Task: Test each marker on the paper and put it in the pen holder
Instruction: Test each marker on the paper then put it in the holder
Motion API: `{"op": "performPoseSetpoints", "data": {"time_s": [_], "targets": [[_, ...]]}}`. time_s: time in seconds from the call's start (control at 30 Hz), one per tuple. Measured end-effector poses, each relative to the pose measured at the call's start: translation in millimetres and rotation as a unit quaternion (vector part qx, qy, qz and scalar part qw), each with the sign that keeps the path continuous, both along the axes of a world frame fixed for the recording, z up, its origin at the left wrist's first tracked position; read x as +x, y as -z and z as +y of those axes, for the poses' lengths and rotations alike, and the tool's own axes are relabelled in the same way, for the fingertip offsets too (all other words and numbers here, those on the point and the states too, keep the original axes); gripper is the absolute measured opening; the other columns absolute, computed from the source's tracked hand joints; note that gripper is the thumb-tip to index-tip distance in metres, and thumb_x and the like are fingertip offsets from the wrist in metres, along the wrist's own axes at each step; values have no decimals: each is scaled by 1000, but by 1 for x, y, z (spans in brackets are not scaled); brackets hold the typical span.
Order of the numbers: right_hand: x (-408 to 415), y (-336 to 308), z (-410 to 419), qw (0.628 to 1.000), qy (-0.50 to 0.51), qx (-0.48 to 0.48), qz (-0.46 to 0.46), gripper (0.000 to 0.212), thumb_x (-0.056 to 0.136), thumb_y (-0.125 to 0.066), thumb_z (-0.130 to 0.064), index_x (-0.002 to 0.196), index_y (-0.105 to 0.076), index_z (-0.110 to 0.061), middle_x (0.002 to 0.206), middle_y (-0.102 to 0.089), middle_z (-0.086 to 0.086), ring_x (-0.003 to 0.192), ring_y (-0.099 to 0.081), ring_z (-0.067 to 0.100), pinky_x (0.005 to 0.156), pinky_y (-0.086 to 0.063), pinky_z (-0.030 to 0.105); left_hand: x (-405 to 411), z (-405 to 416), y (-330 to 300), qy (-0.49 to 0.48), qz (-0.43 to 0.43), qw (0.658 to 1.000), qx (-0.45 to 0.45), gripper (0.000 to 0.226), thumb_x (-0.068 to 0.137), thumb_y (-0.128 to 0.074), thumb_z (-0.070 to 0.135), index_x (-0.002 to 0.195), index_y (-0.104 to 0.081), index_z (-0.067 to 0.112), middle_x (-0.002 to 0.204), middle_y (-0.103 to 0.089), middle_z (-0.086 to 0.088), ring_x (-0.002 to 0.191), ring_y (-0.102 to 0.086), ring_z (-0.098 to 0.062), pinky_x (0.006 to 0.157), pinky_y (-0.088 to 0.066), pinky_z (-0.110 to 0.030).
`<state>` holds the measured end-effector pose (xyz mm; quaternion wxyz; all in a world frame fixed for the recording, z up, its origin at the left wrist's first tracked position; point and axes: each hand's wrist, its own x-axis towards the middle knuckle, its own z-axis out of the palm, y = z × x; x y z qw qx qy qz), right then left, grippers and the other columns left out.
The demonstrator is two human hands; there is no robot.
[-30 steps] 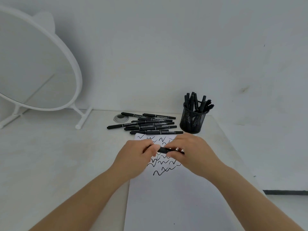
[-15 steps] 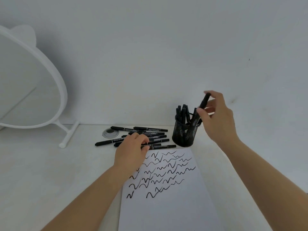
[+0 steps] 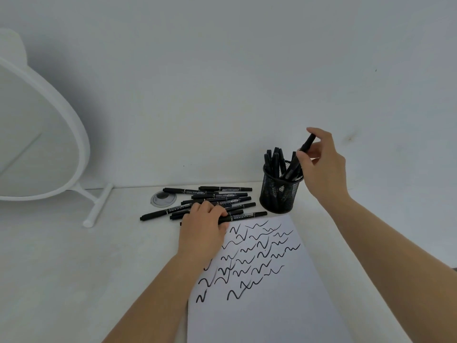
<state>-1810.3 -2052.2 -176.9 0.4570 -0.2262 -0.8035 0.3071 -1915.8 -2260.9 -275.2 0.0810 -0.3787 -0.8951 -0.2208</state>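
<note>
right hand [image 3: 324, 167] fingers pinched on a marker [image 3: 300, 155] slanting into the pen holder [image 3: 280, 194]; left hand [image 3: 202, 226] fingers curled over a table marker [image 3: 243, 215]

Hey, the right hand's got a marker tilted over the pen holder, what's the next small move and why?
Probably open the right hand and let its marker drop: the lower end already sits inside the mesh pen holder among the others. The left hand already rests on the loose markers for the next test on the paper.

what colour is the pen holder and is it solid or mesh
Black wire mesh pen holder, seen in the head view, the only one.
</note>
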Motion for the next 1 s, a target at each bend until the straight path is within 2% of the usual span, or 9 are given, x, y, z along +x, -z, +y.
{"op": "performPoseSetpoints", "data": {"time_s": [0.07,0.17,0.3,0.5,0.7,0.77,0.83,0.93,1.0], "targets": [[-3,4,-1,1000,4,14,-18,34,87,-56,-16,116,-50,-32,86,-63,-6,75,-56,3,71,-38,6,-1,-1,0,-5,-1,1000,-4,27,91,-47,39,116,-52,30,114,-51,6,108,-40,-17,87,-34,-30],[-6,10,-4,995,19,69,-70,24,88,-57,-18,110,-55,-25,86,-62,0,84,-54,17,75,-34,25,-1,-2,0,-4,1,1000,-16,29,91,-45,40,118,-50,30,116,-50,6,108,-41,-17,87,-33,-31],[-6,22,-1,983,62,112,-130,13,89,-56,-26,101,-56,-20,87,-63,5,83,-47,18,68,-31,28,-3,-4,1,-19,6,1000,-13,27,90,-46,43,113,-53,30,113,-53,7,107,-43,-16,84,-33,-31],[-1,30,-5,967,95,143,-188,10,88,-55,-27,94,-58,-20,83,-62,6,83,-51,22,64,-33,29,-4,-6,2,-32,4,999,6,25,88,-49,44,107,-56,29,107,-55,8,104,-46,-16,82,-33,-32],[15,20,-23,974,73,191,-98,27,84,-60,-12,110,-56,-9,108,-56,10,93,-52,29,69,-35,29,-2,-11,-6,-43,0,997,67,23,91,-49,37,109,-56,25,106,-55,5,103,-49,-18,83,-37,-33],[24,17,-36,984,45,159,-62,23,83,-60,-11,106,-57,-13,100,-57,3,84,-52,19,68,-35,27,1,-15,-12,-54,7,995,88,23,92,-48,36,109,-56,22,105,-58,3,101,-51,-20,83,-40,-34],[35,17,-50,997,-14,63,-36,11,83,-58,-15,89,-58,-24,81,-59,-6,69,-48,5,64,-36,21,7,-21,-19,-61,-6,991,119,22,92,-48,33,107,-56,19,103,-60,1,98,-53,-21,83,-43,-38],[48,20,-75,992,-71,-99,-15,20,84,-58,-18,67,-59,-28,53,-58,-9,48,-43,2,50,-35,12,26,-31,-32,-37,-32,979,199,16,92,-50,30,99,-57,17,92,-62,6,89,-55,-19,77,-44,-37],[51,22,-90,975,-101,-190,-53,17,84,-59,-22,69,-64,-25,51,-60,-11,42,-39,4,42,-33,12,44,-38,-39,-12,-59,970,236,12,92,-50,31,94,-57,22,83,-60,14,82,-55,-10,69,-42,-27]]}}
